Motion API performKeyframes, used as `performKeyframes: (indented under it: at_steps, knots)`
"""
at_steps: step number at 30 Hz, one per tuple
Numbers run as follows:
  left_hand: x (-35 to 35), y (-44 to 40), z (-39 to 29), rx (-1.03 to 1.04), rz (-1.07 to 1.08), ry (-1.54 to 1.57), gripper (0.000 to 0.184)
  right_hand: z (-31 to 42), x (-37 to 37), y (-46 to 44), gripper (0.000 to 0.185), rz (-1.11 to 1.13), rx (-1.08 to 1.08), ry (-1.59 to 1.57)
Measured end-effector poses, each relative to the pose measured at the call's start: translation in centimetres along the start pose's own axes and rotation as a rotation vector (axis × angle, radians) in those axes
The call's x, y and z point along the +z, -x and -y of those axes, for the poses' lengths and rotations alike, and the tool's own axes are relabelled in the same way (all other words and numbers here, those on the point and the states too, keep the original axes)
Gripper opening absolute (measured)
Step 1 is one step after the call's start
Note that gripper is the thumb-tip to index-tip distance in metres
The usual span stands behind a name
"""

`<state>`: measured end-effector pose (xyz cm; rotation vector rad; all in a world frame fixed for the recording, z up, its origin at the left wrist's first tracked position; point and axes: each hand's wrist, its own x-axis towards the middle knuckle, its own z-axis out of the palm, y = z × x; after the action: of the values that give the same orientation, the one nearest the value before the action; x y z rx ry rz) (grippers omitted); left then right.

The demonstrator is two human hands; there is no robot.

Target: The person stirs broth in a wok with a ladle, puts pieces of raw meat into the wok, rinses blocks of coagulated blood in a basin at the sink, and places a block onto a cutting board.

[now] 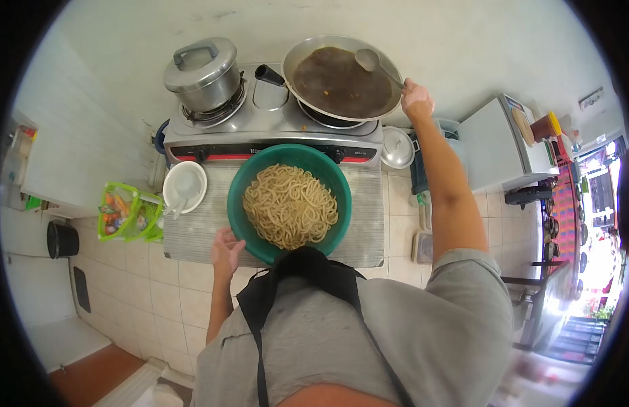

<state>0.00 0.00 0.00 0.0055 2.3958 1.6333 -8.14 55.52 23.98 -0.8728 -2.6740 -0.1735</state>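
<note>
Kitchen with pale wall and tiled floor; two-burner stove taken as landmark. Stove's left burner: lidded pot. Stove's right burner: pan of dark brown liquid. Right hand, at stove's right end, has fingers closed round the handle of a ladle, bowl end over the liquid. Striped surface in front of stove: green basin of thick noodles, centred; white bowl toward stove's left end. Left hand, farther from stove, fingers loosely spread at basin's rim; contact uncertain.

A kitchen, by its two-burner stove, lidded pot, wide pan of brown liquid and ladle
</note>
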Motion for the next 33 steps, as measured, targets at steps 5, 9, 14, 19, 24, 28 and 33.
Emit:
performKeyframes:
  at_steps: [5, 9, 14, 19, 24, 28, 33]
  knots:
    - [-0.5, 0.4, 0.2, -0.031, -0.009, -0.004, 0.056, 1.4, 1.9, 0.1, 0.026, 0.039, 0.054, -0.113]
    - [-0.2, 0.4, -0.2, -0.034, 0.002, 0.013, 0.056, 2.1, 2.4, -0.2, 0.03, 0.096, 0.062, -0.172]
    - [-0.2, 0.2, -0.3, -0.041, 0.011, 0.013, 0.057, 3.2, 3.7, -1.0, 0.031, 0.15, 0.016, -0.282]
    - [-0.3, 0.9, -2.1, -0.05, 0.012, 0.043, 0.056, 3.9, 4.7, -1.4, 0.03, 0.286, 0.044, -0.48]
    - [-0.2, 0.6, -1.6, -0.033, -0.006, 0.01, 0.055, 4.3, 3.9, -0.7, 0.026, 0.312, 0.081, -0.633]
    - [-0.1, 0.2, -0.8, -0.036, 0.004, 0.039, 0.056, 4.5, 2.8, -0.1, 0.023, 0.3, 0.069, -0.683]
    - [-0.1, 0.1, -0.5, -0.042, 0.013, 0.03, 0.056, 4.6, 1.0, 0.7, 0.025, 0.273, -0.013, -0.515]
